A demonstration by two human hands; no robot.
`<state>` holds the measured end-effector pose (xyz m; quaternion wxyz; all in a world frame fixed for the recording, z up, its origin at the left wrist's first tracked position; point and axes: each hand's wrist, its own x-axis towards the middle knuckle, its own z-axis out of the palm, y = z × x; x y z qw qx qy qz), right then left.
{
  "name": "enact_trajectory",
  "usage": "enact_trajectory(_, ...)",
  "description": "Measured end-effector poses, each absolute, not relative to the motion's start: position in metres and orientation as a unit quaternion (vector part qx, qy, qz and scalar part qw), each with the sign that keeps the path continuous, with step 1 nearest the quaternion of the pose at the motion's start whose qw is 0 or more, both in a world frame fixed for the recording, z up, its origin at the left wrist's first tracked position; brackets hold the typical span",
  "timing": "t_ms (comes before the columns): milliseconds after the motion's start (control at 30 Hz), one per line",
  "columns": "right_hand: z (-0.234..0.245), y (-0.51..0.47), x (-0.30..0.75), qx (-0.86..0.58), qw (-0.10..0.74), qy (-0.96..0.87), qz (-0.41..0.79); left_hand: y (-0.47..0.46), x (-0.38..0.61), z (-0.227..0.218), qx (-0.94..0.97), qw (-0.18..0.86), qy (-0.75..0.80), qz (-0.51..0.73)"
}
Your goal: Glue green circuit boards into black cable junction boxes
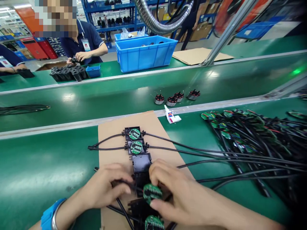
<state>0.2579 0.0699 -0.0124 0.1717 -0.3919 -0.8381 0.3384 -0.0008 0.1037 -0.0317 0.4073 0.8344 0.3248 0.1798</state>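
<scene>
My left hand (109, 187) pinches a black cable just left of a black plastic housing (141, 182) on a brown cardboard sheet (112, 134). My right hand (172, 188) grips a round green circuit board (151, 192) at that housing, fingers curled over it. Above them in a column lie an empty black housing (141, 162) and two housings fitted with green boards (135, 140), with black cables running left and right. Another green board (153, 222) shows at the bottom edge.
A tangled pile of wired green boards (249, 134) lies to the right. A white glue tube (171, 115) rests by the belt rail, and several small motors (176, 97) sit on the belt. A blue crate (145, 52) stands beyond, where a person handles black parts (68, 74).
</scene>
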Motion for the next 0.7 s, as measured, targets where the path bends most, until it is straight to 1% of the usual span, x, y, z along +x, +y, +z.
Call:
enact_trajectory(67, -0.007, 0.082, 0.269, -0.425, 0.172, -0.814, 0.355, 0.110, -0.002, -0.034, 0.821, 0.358, 0.376, 0.237)
enact_trajectory(133, -0.009, 0.095, 0.277, -0.440, 0.180, -0.810, 0.344, 0.115, 0.000, -0.039, 0.821, 0.297, 0.413, 0.260)
enact_trajectory(300, -0.039, 0.107, 0.278, -0.427, 0.212, -0.837, 0.268, 0.115, 0.002, -0.049, 0.854, 0.204, 0.419, 0.229)
enact_trajectory(433, -0.058, 0.106, 0.276, -0.402, 0.255, -0.846, 0.241, 0.113, -0.002, -0.050, 0.865, 0.153, 0.421, 0.228)
enact_trajectory(600, -0.056, 0.108, 0.281, -0.378, 0.257, -0.865, 0.206, 0.112, -0.006, -0.047, 0.870, 0.130, 0.435, 0.190)
enact_trajectory(667, -0.045, 0.098, 0.280, -0.378, 0.270, -0.865, 0.188, 0.104, -0.006, -0.039, 0.869, 0.150, 0.423, 0.209)
enact_trajectory(700, -0.037, 0.090, 0.279, -0.378, 0.274, -0.864, 0.188, 0.098, -0.005, -0.034, 0.873, 0.182, 0.402, 0.207)
